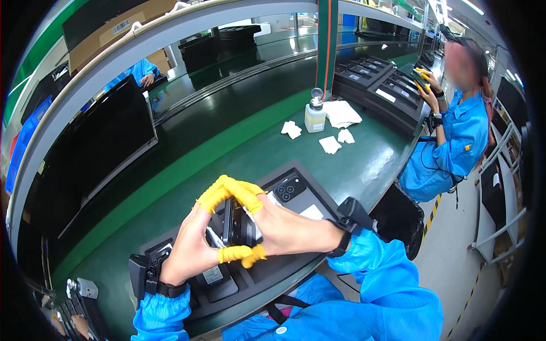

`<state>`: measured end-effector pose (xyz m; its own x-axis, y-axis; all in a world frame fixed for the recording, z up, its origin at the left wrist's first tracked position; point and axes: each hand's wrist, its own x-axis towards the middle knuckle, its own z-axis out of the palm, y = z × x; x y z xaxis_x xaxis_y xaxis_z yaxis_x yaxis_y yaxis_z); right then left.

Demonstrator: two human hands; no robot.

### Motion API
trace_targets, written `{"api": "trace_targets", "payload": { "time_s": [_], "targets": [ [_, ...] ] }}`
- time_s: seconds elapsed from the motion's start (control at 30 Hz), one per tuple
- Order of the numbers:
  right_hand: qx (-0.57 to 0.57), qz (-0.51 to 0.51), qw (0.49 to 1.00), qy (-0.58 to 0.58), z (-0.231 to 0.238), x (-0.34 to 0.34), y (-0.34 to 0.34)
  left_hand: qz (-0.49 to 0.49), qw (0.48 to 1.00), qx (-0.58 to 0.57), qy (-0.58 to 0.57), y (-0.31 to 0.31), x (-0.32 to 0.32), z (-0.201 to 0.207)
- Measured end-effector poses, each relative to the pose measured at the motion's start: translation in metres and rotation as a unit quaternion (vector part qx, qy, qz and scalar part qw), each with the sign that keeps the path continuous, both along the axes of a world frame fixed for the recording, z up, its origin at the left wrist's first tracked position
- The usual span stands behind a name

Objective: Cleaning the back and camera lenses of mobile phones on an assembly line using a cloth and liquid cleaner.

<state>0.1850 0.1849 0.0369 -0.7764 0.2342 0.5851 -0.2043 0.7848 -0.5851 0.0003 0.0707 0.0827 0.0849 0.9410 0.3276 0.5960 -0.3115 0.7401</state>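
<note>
Over a black compartment tray [284, 278], both my hands close around a dark smartphone [230, 223] standing on its edge. My left hand [190, 247] has yellow finger cots on its fingers and thumb. It grips the phone's left side. From the right, my right hand [287, 227], also with yellow cots, holds the phone's top and bottom ends. The fingertips of both hands meet at the far end and the thumbs at the near end. Another phone with several round camera lenses [290, 189] lies in the tray beyond my right hand. A phone with a white label [215, 277] lies below my left hand.
A clear pump bottle [315, 113] stands on the green bench beside white wipes [341, 114]. At the right, a co-worker in blue [455, 136] handles a dark device near more black phone trays [381, 85]. A large black screen panel [96, 148] stands at the left.
</note>
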Motion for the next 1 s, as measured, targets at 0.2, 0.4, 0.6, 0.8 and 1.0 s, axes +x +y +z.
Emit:
{"api": "trace_targets", "payload": {
  "time_s": [0.2,0.4,0.6,0.8,1.0],
  "targets": [
    [-0.095,-0.257,0.961,-0.032,0.012,0.053,0.122,0.006,0.998,-0.027,-0.060,-0.008,0.001,0.006],
    [-0.027,-0.578,0.805,-0.131,-0.045,0.109,0.216,-0.023,0.999,0.012,-0.034,-0.002,0.005,0.004],
    [0.053,-0.536,0.819,-0.198,-0.056,0.089,0.208,-0.043,0.995,0.054,0.078,-0.006,0.004,0.015],
    [0.091,-0.502,0.846,-0.156,-0.056,0.085,0.205,-0.071,0.996,-0.001,0.046,-0.001,0.003,0.017],
    [0.128,-0.345,0.927,-0.069,-0.059,0.031,0.233,-0.087,0.994,-0.031,0.064,-0.003,0.005,0.020]
  ]
}}
